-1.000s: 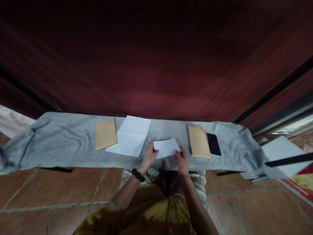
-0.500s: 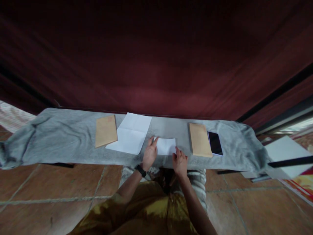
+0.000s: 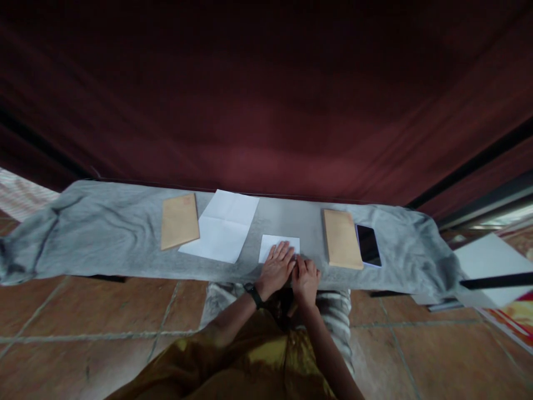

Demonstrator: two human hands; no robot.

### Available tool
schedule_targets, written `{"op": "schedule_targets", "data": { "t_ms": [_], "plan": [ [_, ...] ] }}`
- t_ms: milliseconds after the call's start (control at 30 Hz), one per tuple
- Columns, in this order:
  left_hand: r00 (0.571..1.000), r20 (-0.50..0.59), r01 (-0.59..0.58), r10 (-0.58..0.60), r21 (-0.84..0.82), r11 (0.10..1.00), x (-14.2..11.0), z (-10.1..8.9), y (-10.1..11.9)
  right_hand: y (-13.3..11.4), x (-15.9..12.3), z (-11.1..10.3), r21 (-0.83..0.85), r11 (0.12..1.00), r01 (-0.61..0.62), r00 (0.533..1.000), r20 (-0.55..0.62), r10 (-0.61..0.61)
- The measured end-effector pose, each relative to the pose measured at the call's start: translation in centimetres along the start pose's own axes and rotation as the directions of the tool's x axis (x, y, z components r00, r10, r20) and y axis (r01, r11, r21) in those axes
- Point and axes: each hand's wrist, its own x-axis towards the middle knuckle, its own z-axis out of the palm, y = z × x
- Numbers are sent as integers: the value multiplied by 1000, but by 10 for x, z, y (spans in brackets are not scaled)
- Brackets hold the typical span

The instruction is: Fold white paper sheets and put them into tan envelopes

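Note:
A small folded sheet of white paper (image 3: 267,242) lies flat on the grey cloth in front of me. My left hand (image 3: 276,270), with a black band at the wrist, rests palm down on it, fingers stretched out toward its right side. My right hand (image 3: 306,279) is right beside it, fingers curled and closed at the paper's lower right corner. The hands cover the paper's lower right part. To the left lies a larger sheet of white paper (image 3: 228,225) with fold creases. A brown envelope (image 3: 179,222) slightly overlaps its left edge.
A stack of brown envelopes (image 3: 342,239) lies to the right, with a dark-screened phone (image 3: 368,246) against it. Grey cloth (image 3: 112,233) covers the narrow table. A dark red curtain (image 3: 266,139) hangs behind. White sheets (image 3: 491,266) sit at the far right beside a black bar.
The folded paper has gone from being held up in both hands to lying flat on the cloth. My left hand has slid right across it. The right hand stays at its right end.

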Motion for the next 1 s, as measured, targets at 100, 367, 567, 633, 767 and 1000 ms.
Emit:
{"op": "schedule_targets", "data": {
  "t_ms": [100, 367, 567, 633, 767, 1000],
  "plan": [
    [1000, -2, 31, -31, 18, 999, 4, 3, 1, 1, -2, 1, 14, 1000, -2, 1000, -12, 2],
    [987, -48, 158, -152, 153, 976, -2, -4, -33, 4, -4, -1, 3, 1000, 9, 1000, 3, -9],
    [988, -48, 151, -145, 196, 969, -7, -5, -38, -3, 16, -7, -26, 998, 60, 998, -10, -60],
    [990, -46, 143, -137, 189, 972, -6, -6, -37, -7, 28, -4, -17, 988, 154, 988, 13, -154],
    [990, -33, 140, -136, 178, 974, -6, -7, -38, -5, 45, 7, -30, 954, 298, 949, 113, -293],
    [989, -56, 143, -135, 183, 973, -7, -5, -36, 22, 44, 19, -70, 958, 278, 958, 91, -271]
  ]
}}
